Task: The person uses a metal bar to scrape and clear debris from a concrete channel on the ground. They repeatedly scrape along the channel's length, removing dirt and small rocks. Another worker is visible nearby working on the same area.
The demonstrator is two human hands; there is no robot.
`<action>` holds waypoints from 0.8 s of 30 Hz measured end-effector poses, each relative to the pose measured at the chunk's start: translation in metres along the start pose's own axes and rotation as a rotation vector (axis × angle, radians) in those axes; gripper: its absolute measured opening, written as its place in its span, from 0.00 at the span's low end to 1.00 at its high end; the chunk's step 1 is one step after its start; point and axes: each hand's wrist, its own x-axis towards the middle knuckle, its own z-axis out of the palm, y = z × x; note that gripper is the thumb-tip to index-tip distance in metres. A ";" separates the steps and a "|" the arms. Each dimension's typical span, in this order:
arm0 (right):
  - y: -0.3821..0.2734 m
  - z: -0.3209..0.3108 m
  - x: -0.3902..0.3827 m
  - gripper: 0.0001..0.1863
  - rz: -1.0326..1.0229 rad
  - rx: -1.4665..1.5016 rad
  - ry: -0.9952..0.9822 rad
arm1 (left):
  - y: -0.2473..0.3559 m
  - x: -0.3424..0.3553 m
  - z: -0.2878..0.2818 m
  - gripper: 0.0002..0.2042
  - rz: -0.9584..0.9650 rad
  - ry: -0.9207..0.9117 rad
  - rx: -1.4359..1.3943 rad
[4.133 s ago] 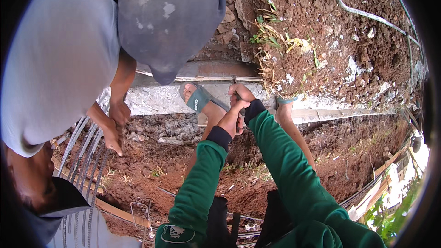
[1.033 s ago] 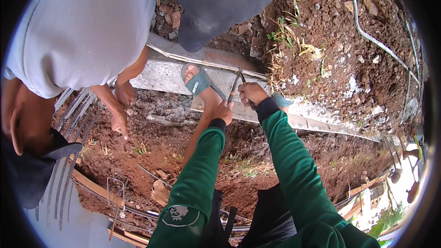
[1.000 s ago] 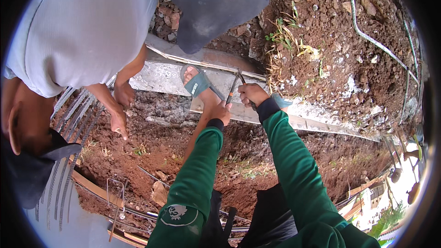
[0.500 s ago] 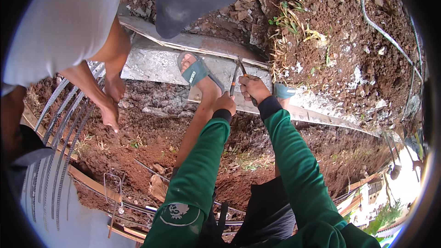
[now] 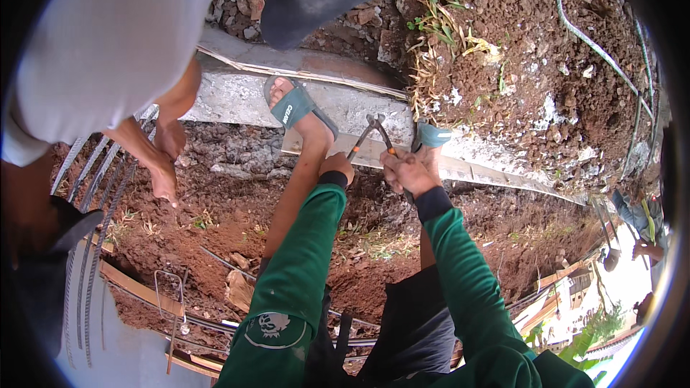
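Note:
My left hand [image 5: 337,164] is wrapped round one handle of a pair of pincers [image 5: 374,123]. The other handle sits in the closed grip of my right hand [image 5: 407,172]. Dark metal with orange bands on its handles, the tool points away from me with its handles spread apart. Its jaws are over the concrete strip [image 5: 230,100], between my feet in green slide sandals [image 5: 292,108]. I see nothing clearly caught between the jaws. Part of the right handle is hidden in my fingers.
A co-worker in a grey shirt [image 5: 115,36] leans in at left, hands [image 5: 164,165] near several ribbed steel bars [image 5: 93,208]. Loose reddish soil [image 5: 517,86] lies at right with a bent bar [image 5: 596,47]. Wooden planks [image 5: 140,287] edge the trench, near a bent wire stirrup [image 5: 169,291].
The pincers have come closer to me, and their handles have opened wider. My left hand has moved left and my right hand slightly right, both nearer my body.

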 end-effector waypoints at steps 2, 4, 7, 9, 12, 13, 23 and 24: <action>0.007 -0.003 -0.037 0.12 0.029 -0.009 0.014 | -0.001 -0.021 0.010 0.13 0.077 -0.140 0.017; 0.013 -0.011 -0.067 0.12 0.041 -0.009 0.036 | 0.008 -0.042 0.016 0.12 0.146 -0.288 -0.030; 0.014 -0.021 -0.096 0.11 0.056 -0.010 0.088 | 0.029 -0.078 0.024 0.11 0.217 -0.363 -0.100; 0.001 -0.021 -0.119 0.10 0.036 -0.045 0.116 | 0.043 -0.104 0.020 0.11 0.240 -0.348 -0.226; -0.011 -0.025 -0.158 0.09 -0.045 -0.094 0.133 | 0.065 -0.140 0.018 0.12 0.312 -0.245 -0.323; -0.014 -0.026 -0.171 0.10 -0.106 -0.120 0.138 | 0.074 -0.154 0.015 0.12 0.323 -0.197 -0.341; -0.068 -0.082 -0.341 0.10 -0.190 -0.079 0.180 | 0.150 -0.272 0.031 0.19 0.434 0.267 -0.696; -0.066 -0.094 -0.358 0.11 -0.199 -0.023 0.201 | 0.156 -0.299 0.017 0.21 0.400 0.202 -0.757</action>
